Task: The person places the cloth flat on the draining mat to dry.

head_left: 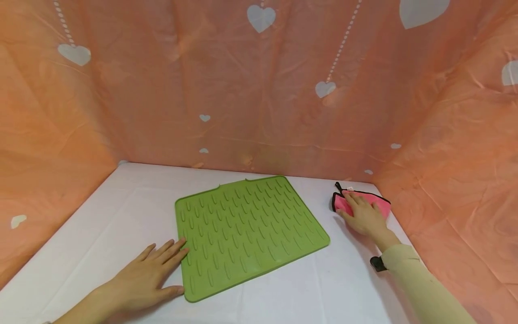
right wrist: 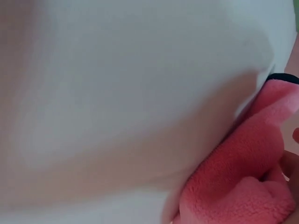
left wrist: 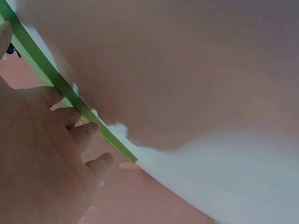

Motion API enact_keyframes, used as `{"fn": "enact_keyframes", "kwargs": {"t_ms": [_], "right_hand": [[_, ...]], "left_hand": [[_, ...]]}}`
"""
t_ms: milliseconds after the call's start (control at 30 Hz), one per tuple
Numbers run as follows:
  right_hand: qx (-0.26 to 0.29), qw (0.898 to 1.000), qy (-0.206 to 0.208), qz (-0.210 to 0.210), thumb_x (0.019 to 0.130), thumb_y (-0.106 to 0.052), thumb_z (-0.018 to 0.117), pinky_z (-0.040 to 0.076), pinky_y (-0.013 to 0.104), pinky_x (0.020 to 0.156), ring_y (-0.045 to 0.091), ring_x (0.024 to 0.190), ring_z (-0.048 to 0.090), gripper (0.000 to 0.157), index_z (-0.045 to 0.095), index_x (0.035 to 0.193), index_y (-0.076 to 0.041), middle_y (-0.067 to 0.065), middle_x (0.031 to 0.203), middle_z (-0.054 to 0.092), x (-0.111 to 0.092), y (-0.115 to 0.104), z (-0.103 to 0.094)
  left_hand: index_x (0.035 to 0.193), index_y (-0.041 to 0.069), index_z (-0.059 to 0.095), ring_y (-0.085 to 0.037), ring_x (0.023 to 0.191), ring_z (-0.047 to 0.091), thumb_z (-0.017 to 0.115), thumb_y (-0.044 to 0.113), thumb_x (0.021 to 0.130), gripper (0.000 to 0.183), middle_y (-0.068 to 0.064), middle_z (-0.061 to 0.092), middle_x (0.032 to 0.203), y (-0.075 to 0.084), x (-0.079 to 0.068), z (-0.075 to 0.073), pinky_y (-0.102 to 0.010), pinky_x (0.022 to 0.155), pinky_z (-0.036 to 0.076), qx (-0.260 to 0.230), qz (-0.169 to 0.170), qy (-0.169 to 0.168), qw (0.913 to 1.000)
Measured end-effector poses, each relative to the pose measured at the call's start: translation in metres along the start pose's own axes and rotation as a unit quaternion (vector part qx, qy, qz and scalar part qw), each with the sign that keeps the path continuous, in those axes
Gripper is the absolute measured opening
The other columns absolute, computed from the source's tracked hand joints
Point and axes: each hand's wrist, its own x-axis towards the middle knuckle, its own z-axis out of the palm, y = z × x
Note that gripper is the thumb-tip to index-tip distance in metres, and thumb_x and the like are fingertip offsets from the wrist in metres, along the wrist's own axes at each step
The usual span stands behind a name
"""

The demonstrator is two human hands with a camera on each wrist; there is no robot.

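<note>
Touching spread left hand (head_left: 147, 275), green mat (head_left: 251, 231); under spread right hand (head_left: 366, 219), pink cloth (head_left: 341, 204)

I have a table (head_left: 109, 209) with a creased white cover in front of me. Directly on it lies my green mat (head_left: 251, 234), flat and turned askew, ridged all over, its far corner just beside the table's back edge. Well apart to the right of the mat lies my pink cloth (head_left: 382, 204), rumpled and black-edged.
</note>
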Motion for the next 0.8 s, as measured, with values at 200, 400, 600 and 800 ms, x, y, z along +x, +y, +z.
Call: {"fn": "enact_keyframes", "kwargs": {"t_ms": [200,400,600,800], "right_hand": [[-0.02,1.0,-0.001,-0.02,0.094,-0.054,0.046,0.022,0.07,0.098,0.044,0.131,0.033,0.069,0.032,0.148,-0.014,0.019,0.148,0.034,0.002,0.0,0.009],[-0.051,0.997,-0.002,-0.052,0.098,-0.046,0.044,0.024,0.07,0.097,0.043,0.13,0.036,0.057,0.036,0.147,-0.02,0.014,0.147,0.039,0.004,0.0,0.011],[-0.054,0.997,-0.006,-0.06,0.099,-0.037,0.044,0.03,0.069,0.093,0.044,0.125,0.04,0.046,0.048,0.14,-0.017,0.011,0.144,0.044,0.007,0.003,0.01],[-0.028,0.997,0.018,-0.069,0.097,-0.029,0.05,0.039,0.065,0.086,0.047,0.113,0.046,0.039,0.058,0.13,-0.01,0.014,0.137,0.05,0.012,0.011,0.011]], "left_hand": [[0.141,0.013,0.047,-0.032,0.132,0.04,0.051,0.068,0.083,0.08,-0.005,0.038,0.149,0.0,0.001,0.001,-0.022,0.109,-0.018,0.002,-0.002,-0.001,1.0],[0.14,0.012,0.047,-0.031,0.132,0.04,0.049,0.068,0.085,0.079,-0.005,0.038,0.149,0.003,0.003,-0.002,-0.019,0.107,-0.019,-0.007,-0.01,-0.008,0.9999],[0.14,0.012,0.047,-0.032,0.132,0.041,0.05,0.068,0.084,0.079,-0.005,0.038,0.149,0.002,0.003,-0.001,-0.021,0.108,-0.019,-0.003,-0.008,-0.008,0.9999],[0.141,0.012,0.047,-0.031,0.132,0.041,0.049,0.068,0.085,0.079,-0.005,0.038,0.149,0.002,0.004,-0.001,-0.021,0.108,-0.019,-0.001,-0.006,-0.007,1.0]]}}
